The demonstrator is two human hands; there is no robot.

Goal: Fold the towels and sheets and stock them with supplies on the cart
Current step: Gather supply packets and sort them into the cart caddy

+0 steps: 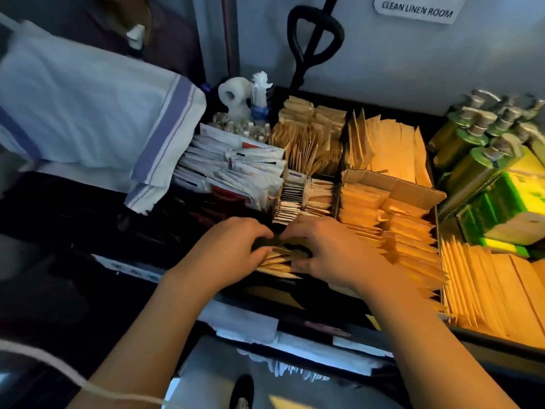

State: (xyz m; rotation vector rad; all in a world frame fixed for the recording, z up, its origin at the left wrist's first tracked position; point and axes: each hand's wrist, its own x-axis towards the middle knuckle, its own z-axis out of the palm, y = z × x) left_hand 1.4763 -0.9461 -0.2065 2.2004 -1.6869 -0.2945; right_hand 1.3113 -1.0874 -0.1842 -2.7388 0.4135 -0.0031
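Observation:
My left hand [233, 246] and my right hand [327, 249] meet over the near compartment of the cart's black supply tray [333, 93]. Both curl round a bundle of tan paper packets [280, 259] standing on edge, the left on its left side, the right on its right side. Folded white towels with blue stripes [97, 119] lie stacked at the left of the cart top. White sachets [233, 175] fill the compartment behind my left hand. Tan packets [392, 228] fill the compartments to the right.
Green pump bottles [474, 143] and green boxes [507, 214] stand at the far right. A white toilet roll [234, 98] and small bottles sit at the back. A black handle [315, 33] leans on the wall under a "CLEAN LINEN ROOM" sign [417, 8].

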